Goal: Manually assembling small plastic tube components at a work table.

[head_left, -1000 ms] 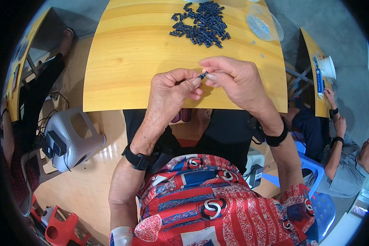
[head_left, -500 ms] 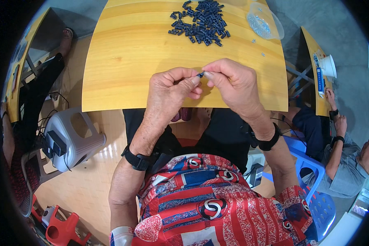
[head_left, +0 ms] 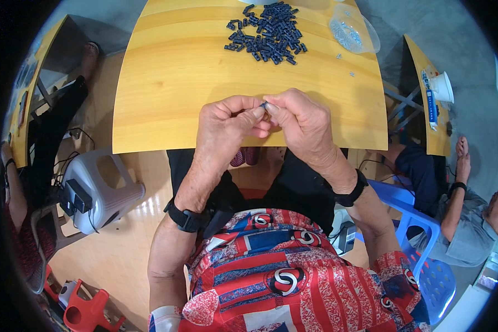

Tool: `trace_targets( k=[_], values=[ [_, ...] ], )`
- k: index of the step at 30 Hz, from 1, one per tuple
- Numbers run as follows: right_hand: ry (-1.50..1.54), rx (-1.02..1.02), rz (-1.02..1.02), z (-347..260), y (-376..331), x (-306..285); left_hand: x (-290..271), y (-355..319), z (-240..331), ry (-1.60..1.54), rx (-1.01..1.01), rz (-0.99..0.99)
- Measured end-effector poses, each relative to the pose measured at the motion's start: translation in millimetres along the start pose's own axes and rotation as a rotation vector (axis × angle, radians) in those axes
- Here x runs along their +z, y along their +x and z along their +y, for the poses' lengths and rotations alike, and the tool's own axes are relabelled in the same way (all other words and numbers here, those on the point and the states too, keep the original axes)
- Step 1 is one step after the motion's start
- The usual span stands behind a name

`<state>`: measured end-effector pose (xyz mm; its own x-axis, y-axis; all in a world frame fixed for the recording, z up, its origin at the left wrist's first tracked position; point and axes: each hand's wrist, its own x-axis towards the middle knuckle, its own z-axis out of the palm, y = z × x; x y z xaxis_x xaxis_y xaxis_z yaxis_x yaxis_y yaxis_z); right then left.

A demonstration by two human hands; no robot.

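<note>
Over the near edge of the yellow wooden table point(head_left: 166, 105), my two hands meet fingertip to fingertip. My left hand point(head_left: 227, 120) pinches a small dark plastic piece point(head_left: 264, 105), mostly covered by the fingers. Thumb and forefinger of my right hand point(head_left: 303, 117) close on the same spot from the other side; whether they grip the dark piece or a smaller part against it, I cannot tell. Farther back lies a loose pile of small black plastic pieces point(head_left: 274, 34), apparently the same kind.
At the far right of the table sits a clear plastic tub point(head_left: 371, 40) with small shiny metal parts. Tiny metal bits point(head_left: 339, 56) lie near it. A grey plastic stool point(head_left: 102, 191) stands left, a blue chair point(head_left: 420, 221) right. Other people sit on both sides.
My right hand has shifted left, tighter against my left fingertips, and the dark piece shows less. At the right, another person's hand has come off the side table.
</note>
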<state>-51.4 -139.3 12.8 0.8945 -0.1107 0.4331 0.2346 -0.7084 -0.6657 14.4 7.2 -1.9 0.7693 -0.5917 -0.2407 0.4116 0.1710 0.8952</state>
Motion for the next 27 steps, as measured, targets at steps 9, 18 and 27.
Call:
trace_targets(
  k=[9, 18, 27],
  values=[
    [-0.16, -0.049, -0.118, -5, 3, -19, 1, 4, 1, -0.042, -0.045, -0.008],
    [-0.63, -0.301, -0.207, -3, 12, -16, 6, 6, 0, 0.009, 0.046, 0.008],
    [-0.649, -0.53, -0.184, 20, 18, -19, 8, 9, 7, 0.168, -0.07, -0.061]
  ],
)
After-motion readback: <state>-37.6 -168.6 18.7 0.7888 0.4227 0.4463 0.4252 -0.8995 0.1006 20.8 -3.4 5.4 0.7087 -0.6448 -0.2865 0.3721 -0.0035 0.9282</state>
